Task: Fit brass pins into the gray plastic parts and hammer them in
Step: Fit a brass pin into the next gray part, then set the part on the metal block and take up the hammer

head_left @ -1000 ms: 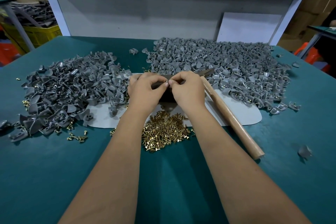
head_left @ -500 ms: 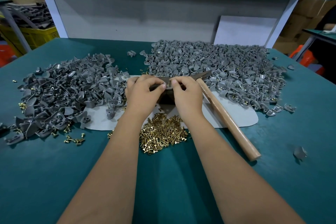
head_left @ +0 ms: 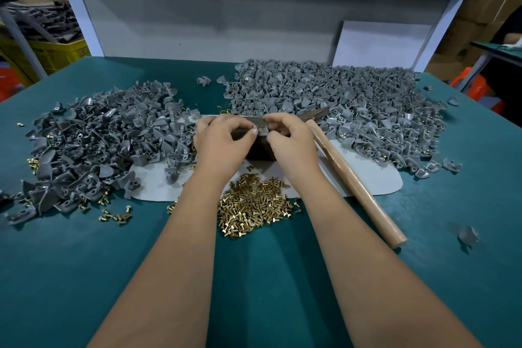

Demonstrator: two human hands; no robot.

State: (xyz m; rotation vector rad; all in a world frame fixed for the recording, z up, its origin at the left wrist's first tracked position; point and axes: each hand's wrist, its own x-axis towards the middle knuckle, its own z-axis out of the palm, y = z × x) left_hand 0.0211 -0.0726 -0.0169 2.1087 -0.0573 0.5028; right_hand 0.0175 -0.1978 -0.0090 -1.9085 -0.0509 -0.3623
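Hands meet over the dark block [head_left: 258,147], which sits on the pale mat [head_left: 364,178] between the two gray heaps. Your left hand [head_left: 223,144] curls its fingers round a gray plastic part [head_left: 258,122] on top of the block, thumb tip at the part's near edge. Your right hand [head_left: 292,141] pinches at the same part from the other side, and a glint of brass shows there, a pin [head_left: 262,128] between your two thumbs. Whether it is seated in its hole or only resting at the mouth is too small to tell, as is which way the pin points.

The part seems to lie with its long axis across you, from one hand to the other.

The next move turns on the hammer [head_left: 353,175]. It lies just right of the block, head [head_left: 317,113] at the far end beside the right heap of gray parts [head_left: 339,96], wooden handle running toward you and rightward. Your right hand is nearest; the handle passes just beside its knuckles. I judge the left hand should keep the part steady on the block while the right lets go and takes the handle.

Loose brass pins [head_left: 254,206] lie heaped just nearer you than the block, and the left heap of gray parts [head_left: 107,138] spreads left of it.
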